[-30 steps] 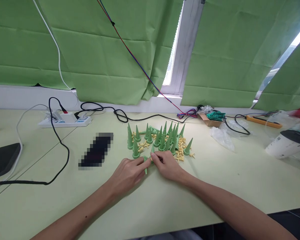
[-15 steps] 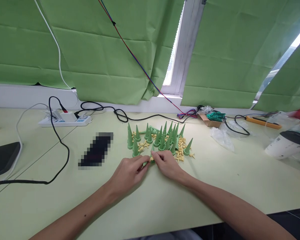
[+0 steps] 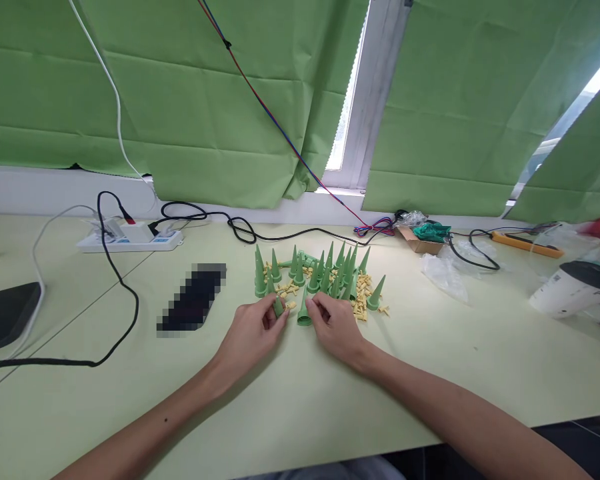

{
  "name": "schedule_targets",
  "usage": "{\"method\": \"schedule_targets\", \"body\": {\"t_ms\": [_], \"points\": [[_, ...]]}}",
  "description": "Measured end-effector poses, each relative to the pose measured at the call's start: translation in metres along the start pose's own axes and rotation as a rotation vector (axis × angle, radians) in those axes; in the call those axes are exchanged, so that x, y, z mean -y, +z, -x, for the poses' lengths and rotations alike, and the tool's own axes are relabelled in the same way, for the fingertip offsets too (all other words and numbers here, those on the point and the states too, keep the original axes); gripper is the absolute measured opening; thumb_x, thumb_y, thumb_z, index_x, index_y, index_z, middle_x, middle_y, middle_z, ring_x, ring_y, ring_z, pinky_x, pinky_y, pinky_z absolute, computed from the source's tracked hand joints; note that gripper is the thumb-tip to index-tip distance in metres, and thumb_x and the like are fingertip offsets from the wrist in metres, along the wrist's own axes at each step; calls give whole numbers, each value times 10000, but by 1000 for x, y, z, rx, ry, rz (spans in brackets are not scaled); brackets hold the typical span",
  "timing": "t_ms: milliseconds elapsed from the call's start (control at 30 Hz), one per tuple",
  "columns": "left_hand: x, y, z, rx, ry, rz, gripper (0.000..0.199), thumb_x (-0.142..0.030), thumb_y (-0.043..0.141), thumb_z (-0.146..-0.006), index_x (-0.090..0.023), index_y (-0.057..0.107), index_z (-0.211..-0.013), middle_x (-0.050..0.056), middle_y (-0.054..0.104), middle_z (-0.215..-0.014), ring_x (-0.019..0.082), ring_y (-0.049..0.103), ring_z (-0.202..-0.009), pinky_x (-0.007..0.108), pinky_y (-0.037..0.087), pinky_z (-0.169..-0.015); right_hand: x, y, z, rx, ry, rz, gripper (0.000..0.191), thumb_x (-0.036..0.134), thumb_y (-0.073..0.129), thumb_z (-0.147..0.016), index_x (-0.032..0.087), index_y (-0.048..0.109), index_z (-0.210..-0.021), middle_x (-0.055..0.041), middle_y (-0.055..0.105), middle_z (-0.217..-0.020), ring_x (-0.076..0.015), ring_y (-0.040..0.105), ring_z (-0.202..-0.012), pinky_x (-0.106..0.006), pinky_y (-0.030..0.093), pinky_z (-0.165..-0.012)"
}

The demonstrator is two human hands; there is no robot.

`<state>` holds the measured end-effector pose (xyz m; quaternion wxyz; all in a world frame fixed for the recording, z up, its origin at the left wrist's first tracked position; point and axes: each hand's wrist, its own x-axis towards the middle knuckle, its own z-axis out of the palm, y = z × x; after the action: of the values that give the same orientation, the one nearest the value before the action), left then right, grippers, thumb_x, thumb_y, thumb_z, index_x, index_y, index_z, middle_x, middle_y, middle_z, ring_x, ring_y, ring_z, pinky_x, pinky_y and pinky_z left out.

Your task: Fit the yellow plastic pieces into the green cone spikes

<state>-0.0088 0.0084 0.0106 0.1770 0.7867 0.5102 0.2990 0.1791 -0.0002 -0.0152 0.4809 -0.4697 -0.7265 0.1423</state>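
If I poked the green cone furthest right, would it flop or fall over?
The green cone probably wouldn't flop: its straight sides look stiff. A gentle poke might just slide it, since its base is much wider than its tip.

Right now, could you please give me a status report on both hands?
Left hand holding green piece. Right hand on tilted cone. Standing cones, yellow bits close beyond.

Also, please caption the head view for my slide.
Left hand holding a green piece, right hand holding a tilted green cone near upright cones.

Mostly upright green cones [image 3: 324, 287] among yellow pieces [image 3: 362, 299]
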Motion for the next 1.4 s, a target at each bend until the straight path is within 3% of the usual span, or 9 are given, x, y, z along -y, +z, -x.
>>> {"method": "schedule_targets", "body": {"t_ms": [300, 467, 767, 1067, 1400], "points": [[0, 0, 0, 69, -5, -24, 302, -412, 472, -953, -213, 485, -726, -13, 639, -636, 167, 571, -518, 267, 340, -523, 2, -3, 0, 42, 6, 87, 326, 307, 412, -1012, 203, 455, -706, 46, 424, -602, -108, 351, -528, -237, 267, -544], [4, -1, 1, 62, 6, -66, 269, -397, 459, -969, -219, 480, -768, -14, 648, -652, 178, 579, -542, 267, 352, -544, 2, -2, 2, 52, -23, 165, 293, 282, 398, -1022, 196, 513, -767, 19, 506, -676, -120, 417, -577, -241, 296, -575], [4, -4, 1, 41, 40, -296, 254, -370, 465, -982, -220, 493, -779, 7, 639, -638, 208, 569, -572, 263, 307, -538, 4, -4, 1, 73, -32, 283, 270, 293, 394, -1047, 183, 579, -883, -26, 639, -853, -138, 570, -699, -249, 339, -609], [2, -7, -1, 31, 68, -385, 348, -386, 450, -991, -200, 519, -705, 31, 643, -661, 204, 582, -587, 269, 280, -540, 7, -5, 1, 167, 2, 469, 253, 385, 418, -1047, 189, 576, -1021, -54, 651, -953, -173, 641, -746, -261, 318, -558], [5, -5, 0, 59, 65, -411, 382, -360, 465, -980, -197, 534, -642, 37, 640, -599, 201, 572, -542, 277, 256, -528, 7, -5, 0, 272, 41, 557, 314, 488, 435, -1023, 195, 547, -1027, -55, 653, -923, -197, 631, -699, -265, 298, -521]]}}
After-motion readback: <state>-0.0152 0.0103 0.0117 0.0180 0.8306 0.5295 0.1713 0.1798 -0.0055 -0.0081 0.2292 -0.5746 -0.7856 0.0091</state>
